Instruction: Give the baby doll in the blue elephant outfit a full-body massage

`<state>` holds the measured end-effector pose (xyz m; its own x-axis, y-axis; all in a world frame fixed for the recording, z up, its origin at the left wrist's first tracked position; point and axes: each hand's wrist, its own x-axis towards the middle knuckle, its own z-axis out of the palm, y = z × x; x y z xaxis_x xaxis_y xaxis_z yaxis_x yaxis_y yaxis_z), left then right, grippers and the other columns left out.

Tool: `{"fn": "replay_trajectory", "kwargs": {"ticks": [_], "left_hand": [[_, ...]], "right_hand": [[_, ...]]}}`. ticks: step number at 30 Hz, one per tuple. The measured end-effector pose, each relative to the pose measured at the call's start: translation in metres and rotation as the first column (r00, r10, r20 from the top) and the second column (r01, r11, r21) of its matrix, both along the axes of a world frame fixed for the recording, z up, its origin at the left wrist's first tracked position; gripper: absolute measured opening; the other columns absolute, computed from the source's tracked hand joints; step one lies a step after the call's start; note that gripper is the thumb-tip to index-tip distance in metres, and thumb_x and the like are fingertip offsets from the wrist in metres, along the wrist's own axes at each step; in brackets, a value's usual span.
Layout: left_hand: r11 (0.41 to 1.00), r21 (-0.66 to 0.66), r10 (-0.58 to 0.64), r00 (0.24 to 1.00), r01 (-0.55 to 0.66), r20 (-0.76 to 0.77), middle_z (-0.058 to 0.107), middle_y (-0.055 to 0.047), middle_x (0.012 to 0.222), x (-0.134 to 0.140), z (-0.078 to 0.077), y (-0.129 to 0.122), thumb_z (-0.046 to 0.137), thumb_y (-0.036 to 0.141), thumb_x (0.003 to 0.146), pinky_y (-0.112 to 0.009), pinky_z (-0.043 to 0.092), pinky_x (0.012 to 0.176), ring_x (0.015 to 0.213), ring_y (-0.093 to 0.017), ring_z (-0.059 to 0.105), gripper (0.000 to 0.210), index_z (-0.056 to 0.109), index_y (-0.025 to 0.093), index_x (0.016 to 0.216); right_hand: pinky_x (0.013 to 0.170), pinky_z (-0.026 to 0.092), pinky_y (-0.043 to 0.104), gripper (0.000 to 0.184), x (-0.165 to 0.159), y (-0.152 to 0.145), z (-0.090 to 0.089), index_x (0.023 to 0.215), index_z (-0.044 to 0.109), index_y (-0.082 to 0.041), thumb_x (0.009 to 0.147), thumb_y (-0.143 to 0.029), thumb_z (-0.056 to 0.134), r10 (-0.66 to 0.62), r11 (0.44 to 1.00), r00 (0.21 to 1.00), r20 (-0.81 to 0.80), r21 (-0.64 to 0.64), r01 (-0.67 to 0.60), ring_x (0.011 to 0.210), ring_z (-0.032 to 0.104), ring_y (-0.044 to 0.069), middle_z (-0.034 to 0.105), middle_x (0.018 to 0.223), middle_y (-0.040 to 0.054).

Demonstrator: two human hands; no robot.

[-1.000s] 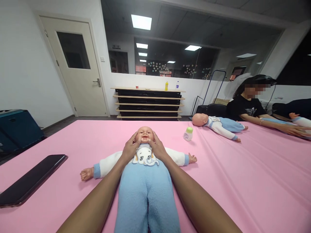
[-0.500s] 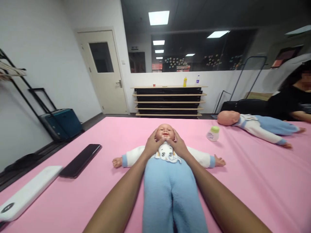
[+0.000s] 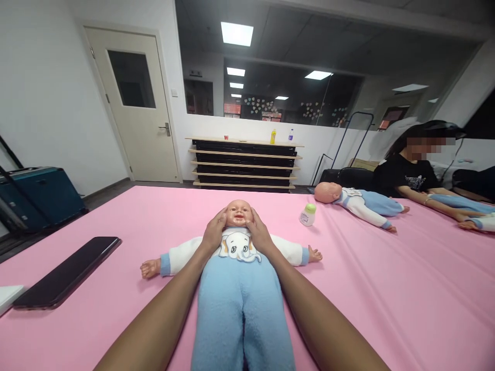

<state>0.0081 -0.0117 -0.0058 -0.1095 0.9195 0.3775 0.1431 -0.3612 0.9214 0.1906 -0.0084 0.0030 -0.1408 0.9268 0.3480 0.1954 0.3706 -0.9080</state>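
Note:
A baby doll point(image 3: 242, 299) lies on its back on the pink table cover point(image 3: 371, 309), its arms spread and its feet toward me. It wears a white top with an elephant face and light blue trousers. My left hand point(image 3: 214, 229) cups one side of the doll's head point(image 3: 238, 210), its fingers along the cheek and the side of the head. On the other side my right hand point(image 3: 259, 232) curves round the head in the same way, the thumb by the cheek near the mouth. Some fingertips are hidden behind the head.
A small bottle with a green cap point(image 3: 308, 215) stands right of the doll. Farther right lie a second doll point(image 3: 359, 201) and part of a third, beside a person in black point(image 3: 410, 172). A black phone point(image 3: 69, 273) and a white object's corner point(image 3: 8, 296) lie at left.
My thumbs have moved apart, from together at the doll's chin out toward its cheeks. The view has turned right, bringing more of the person and a third doll into sight.

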Motion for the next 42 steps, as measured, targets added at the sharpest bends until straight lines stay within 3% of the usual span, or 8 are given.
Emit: {"fn": "replay_trajectory", "kwargs": {"ticks": [4, 9, 13, 17, 22, 26, 31, 42], "left_hand": [[0.999, -0.017, -0.029, 0.996, 0.028, -0.079, 0.053, -0.009, 0.145, -0.0003, -0.0012, 0.0006, 0.070, 0.054, 0.079, -0.041, 0.043, 0.108, 0.127, -0.028, 0.055, 0.079, 0.045, 0.024, 0.147], [1.000, -0.012, 0.009, 1.000, -0.008, 0.009, 0.052, -0.010, 0.146, -0.0012, -0.0033, 0.0036, 0.051, 0.058, 0.090, -0.040, 0.038, 0.112, 0.134, -0.027, 0.049, 0.063, 0.053, 0.020, 0.140], [0.999, -0.020, -0.028, 0.996, 0.026, -0.086, 0.052, -0.010, 0.146, -0.0015, -0.0042, 0.0046, 0.069, 0.054, 0.079, -0.040, 0.044, 0.106, 0.129, -0.028, 0.054, 0.080, 0.044, 0.023, 0.148], [0.999, -0.032, 0.012, 1.000, -0.012, 0.002, 0.052, -0.010, 0.146, -0.0020, -0.0040, 0.0046, 0.053, 0.057, 0.090, -0.039, 0.040, 0.111, 0.134, -0.026, 0.049, 0.063, 0.053, 0.020, 0.141], [0.999, -0.029, -0.036, 0.996, 0.033, -0.087, 0.052, -0.011, 0.146, -0.0024, -0.0028, 0.0030, 0.072, 0.052, 0.077, -0.040, 0.046, 0.104, 0.126, -0.029, 0.055, 0.081, 0.044, 0.021, 0.147], [0.999, -0.030, 0.022, 1.000, -0.022, -0.008, 0.054, -0.010, 0.144, -0.0027, -0.0029, 0.0038, 0.056, 0.055, 0.088, -0.042, 0.042, 0.109, 0.132, -0.029, 0.051, 0.062, 0.054, 0.020, 0.139], [0.997, -0.054, -0.055, 0.997, 0.052, -0.059, 0.052, -0.012, 0.146, -0.0023, -0.0022, 0.0026, 0.073, 0.051, 0.076, -0.042, 0.047, 0.104, 0.124, -0.029, 0.058, 0.084, 0.042, 0.023, 0.149], [0.995, -0.044, -0.090, 0.996, 0.090, 0.002, 0.053, -0.010, 0.145, -0.0012, 0.0034, -0.0021, 0.069, 0.050, 0.081, -0.043, 0.046, 0.106, 0.126, -0.029, 0.056, 0.078, 0.042, 0.023, 0.149]], "right_hand": [[0.115, 0.035, 0.042, 0.081, -0.0003, 0.0002, -0.0001, 0.153, 0.033, -0.027, 0.083, -0.052, 0.065, 0.019, 1.000, 1.000, 0.003, -0.011, -0.019, 0.139, 0.042, 0.027, 0.042, 0.153, 0.0034], [0.119, 0.030, 0.043, 0.068, -0.0004, 0.0025, -0.0023, 0.151, 0.037, -0.026, 0.090, -0.053, 0.054, -0.005, 1.000, 1.000, -0.003, 0.009, 0.005, 0.143, 0.038, 0.025, 0.041, 0.154, 0.0031], [0.115, 0.035, 0.045, 0.083, -0.0006, 0.0041, -0.0031, 0.154, 0.031, -0.026, 0.082, -0.051, 0.066, 0.022, 1.000, 1.000, -0.002, -0.004, -0.022, 0.139, 0.043, 0.027, 0.043, 0.153, 0.0050], [0.119, 0.029, 0.043, 0.069, -0.0005, 0.0041, -0.0025, 0.152, 0.036, -0.026, 0.089, -0.049, 0.054, -0.005, 1.000, 1.000, 0.003, -0.008, 0.005, 0.143, 0.037, 0.025, 0.040, 0.155, 0.0034], [0.116, 0.034, 0.044, 0.081, -0.0006, 0.0025, -0.0014, 0.153, 0.033, -0.027, 0.083, -0.052, 0.065, 0.023, 1.000, 1.000, 0.006, -0.005, -0.022, 0.139, 0.042, 0.027, 0.041, 0.154, 0.0040], [0.120, 0.027, 0.043, 0.071, -0.0004, 0.0023, -0.0003, 0.152, 0.036, -0.026, 0.089, -0.053, 0.054, 0.004, 1.000, 1.000, -0.015, -0.005, -0.004, 0.144, 0.036, 0.025, 0.040, 0.155, 0.0036], [0.116, 0.034, 0.041, 0.088, 0.0001, 0.0024, 0.0000, 0.155, 0.029, -0.024, 0.081, -0.053, 0.067, 0.025, 0.999, 1.000, 0.014, -0.024, -0.025, 0.141, 0.040, 0.026, 0.039, 0.155, 0.0050], [0.118, 0.031, 0.043, 0.080, 0.0001, 0.0038, -0.0007, 0.154, 0.031, -0.025, 0.085, -0.051, 0.061, 0.016, 1.000, 1.000, 0.012, -0.023, -0.016, 0.142, 0.039, 0.025, 0.040, 0.154, 0.0039]]}}
